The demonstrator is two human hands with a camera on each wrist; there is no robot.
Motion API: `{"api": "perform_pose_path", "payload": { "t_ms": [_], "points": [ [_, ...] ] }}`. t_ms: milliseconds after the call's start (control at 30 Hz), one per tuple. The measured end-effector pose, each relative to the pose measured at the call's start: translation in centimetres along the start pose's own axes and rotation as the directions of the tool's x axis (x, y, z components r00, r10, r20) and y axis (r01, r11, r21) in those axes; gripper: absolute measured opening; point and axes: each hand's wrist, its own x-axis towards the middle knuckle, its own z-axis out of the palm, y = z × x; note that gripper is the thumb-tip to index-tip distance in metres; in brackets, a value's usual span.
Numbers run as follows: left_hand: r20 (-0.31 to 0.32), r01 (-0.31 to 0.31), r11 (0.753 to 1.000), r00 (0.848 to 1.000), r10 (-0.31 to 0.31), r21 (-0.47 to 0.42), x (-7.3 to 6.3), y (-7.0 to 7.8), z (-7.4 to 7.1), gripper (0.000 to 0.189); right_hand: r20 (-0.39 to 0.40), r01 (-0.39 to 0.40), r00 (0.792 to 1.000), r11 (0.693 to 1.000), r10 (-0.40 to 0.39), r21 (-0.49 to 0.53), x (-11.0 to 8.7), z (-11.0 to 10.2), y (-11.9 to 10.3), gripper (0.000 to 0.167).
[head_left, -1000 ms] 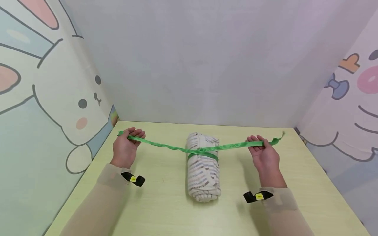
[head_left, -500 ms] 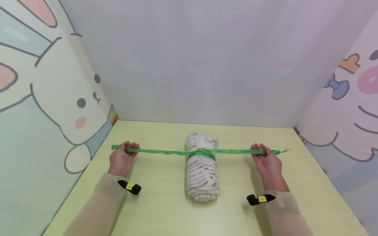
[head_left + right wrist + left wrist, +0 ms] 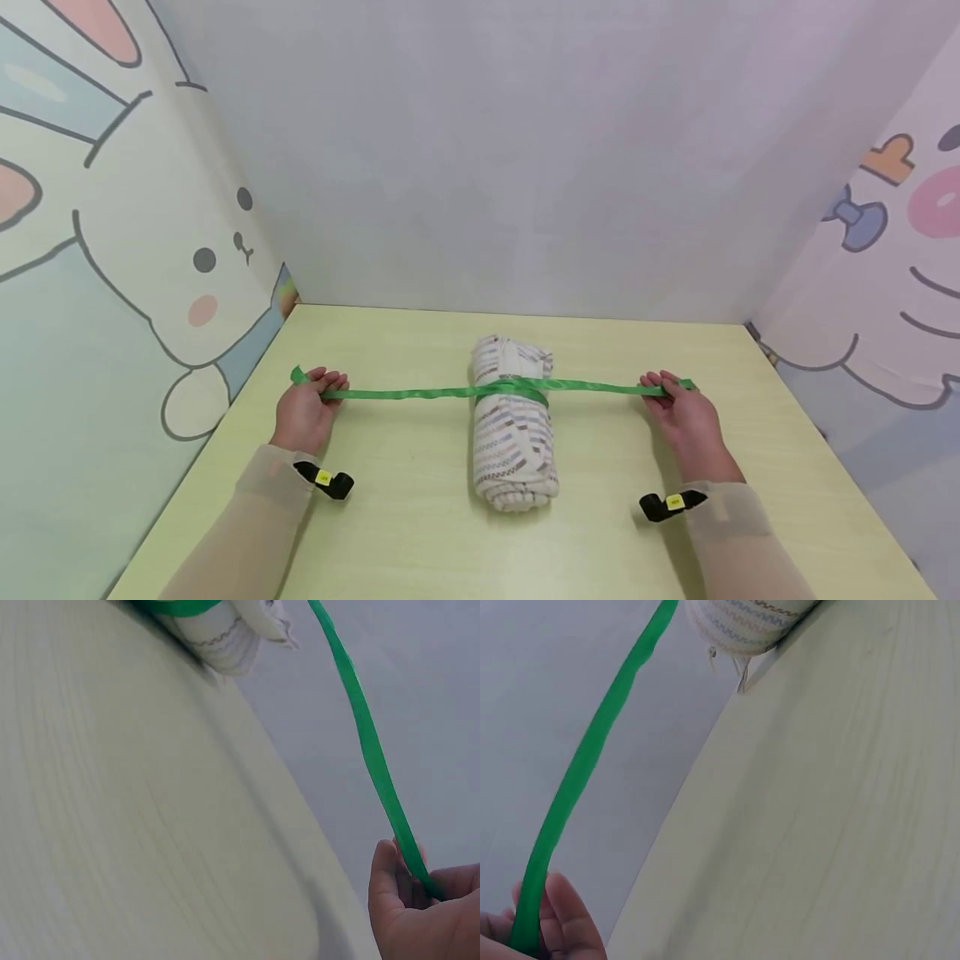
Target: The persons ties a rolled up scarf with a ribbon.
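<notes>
A rolled towel [image 3: 513,450], white with rows of small coloured marks, lies lengthwise in the middle of the table. Round its upper half goes a green ribbon [image 3: 420,393], which crosses over itself on top and runs out to both sides. My left hand [image 3: 306,412] pinches one end, with a short tail sticking out past the thumb. The other end is pinched by my right hand [image 3: 686,417], thumb over the ribbon. Both palms face up. In the left wrist view the ribbon [image 3: 592,742] rises from the fingers toward the towel [image 3: 754,622], above the table.
The pale wooden table [image 3: 405,533] reaches back to a plain light wall [image 3: 510,167]. Cartoon-printed walls [image 3: 150,250] flank it on both sides. Black straps with small black pieces [image 3: 322,481] sit at both sleeve cuffs.
Both hands have come lower and nearer, and spread apart, drawing the ribbon from a slack V to a nearly straight line. The right hand's ribbon tail has become shorter. The towel stays put.
</notes>
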Motion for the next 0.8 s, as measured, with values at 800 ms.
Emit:
{"api": "perform_pose_path", "payload": {
  "t_ms": [800],
  "points": [
    [0.006,-0.235,0.499,0.908,0.418,0.834,-1.5,-0.7,0.3,0.081,0.098,0.236,0.920,0.340,-0.379,-0.910,-0.7,1.4,1.5,0.050]
  ]
}}
